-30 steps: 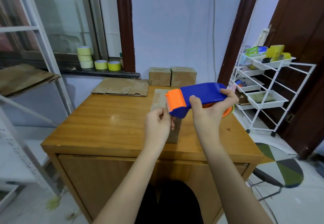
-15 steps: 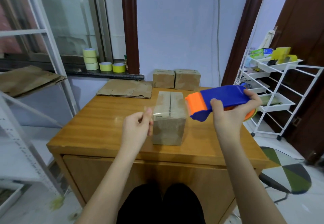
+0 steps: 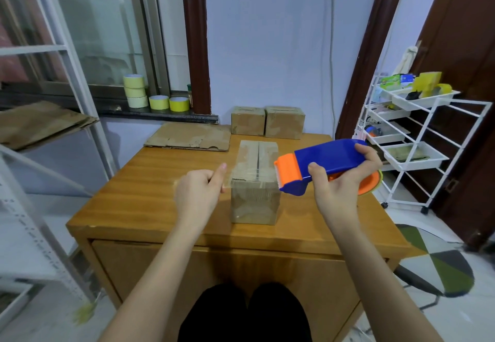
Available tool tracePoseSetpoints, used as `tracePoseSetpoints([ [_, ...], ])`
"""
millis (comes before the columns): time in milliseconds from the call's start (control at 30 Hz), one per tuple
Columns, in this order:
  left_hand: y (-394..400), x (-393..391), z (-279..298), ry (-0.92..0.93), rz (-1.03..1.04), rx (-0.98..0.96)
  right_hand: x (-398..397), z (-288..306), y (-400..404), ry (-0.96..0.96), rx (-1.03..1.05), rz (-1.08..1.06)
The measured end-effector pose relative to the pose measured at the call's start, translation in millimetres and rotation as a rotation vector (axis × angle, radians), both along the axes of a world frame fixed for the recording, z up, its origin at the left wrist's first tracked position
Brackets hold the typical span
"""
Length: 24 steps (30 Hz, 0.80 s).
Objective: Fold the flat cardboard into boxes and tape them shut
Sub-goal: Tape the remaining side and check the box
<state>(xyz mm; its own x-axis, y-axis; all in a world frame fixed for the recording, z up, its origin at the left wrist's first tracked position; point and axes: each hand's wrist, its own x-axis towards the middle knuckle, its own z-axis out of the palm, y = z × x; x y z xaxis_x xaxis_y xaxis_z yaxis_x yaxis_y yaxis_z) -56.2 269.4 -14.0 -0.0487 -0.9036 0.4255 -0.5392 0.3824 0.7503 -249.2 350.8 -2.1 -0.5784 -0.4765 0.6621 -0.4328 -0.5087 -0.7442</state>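
Right hand gripping blue-and-orange plastic tape dispenser, left hand apparently pinching clear tape strip stretched over small brown cardboard box, wooden table

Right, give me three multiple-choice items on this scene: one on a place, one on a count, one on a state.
1. Where are the two closed boxes?
A. at the table's far edge
B. on the white cart
C. on the floor

2. How many tape rolls are on the window ledge?
A. two
B. five
C. eight

3. What is the left hand doing?
A. lying flat on the table
B. pinching the clear tape stretched from the dispenser
C. lifting the box

Answers: 1 A, they stand side by side by the wall. 2 B, three stacked plus two alongside. 3 B, tape spans from fingers to dispenser.
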Motion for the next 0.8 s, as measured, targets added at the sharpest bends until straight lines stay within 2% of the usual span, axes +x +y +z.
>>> tracePoseSetpoints([
  [300, -13.6, 3.9, 3.1, -0.081, 0.04, -0.021, -6.8, -0.7, -3.6, -0.046, -0.102, -0.107],
  [400, -21.2, 20.4, 1.0, -0.028, 0.076, -0.009, -26.5, 1.3, 1.4, -0.082, -0.135, -0.182],
  [500, -24.9, 27.9, -1.8, -0.054, 0.041, -0.027, -42.1, 0.6, 5.7, 0.016, -0.076, -0.159],
  [700, -30.0, 24.2, -8.4, -0.062, 0.028, 0.064, -43.7, -1.5, 1.1, 0.207, 0.013, -0.148],
  [800, -32.0, 21.1, -5.2, -0.042, 0.01, 0.092, -45.0, -1.2, -0.6, 0.223, 0.066, -0.147],
])
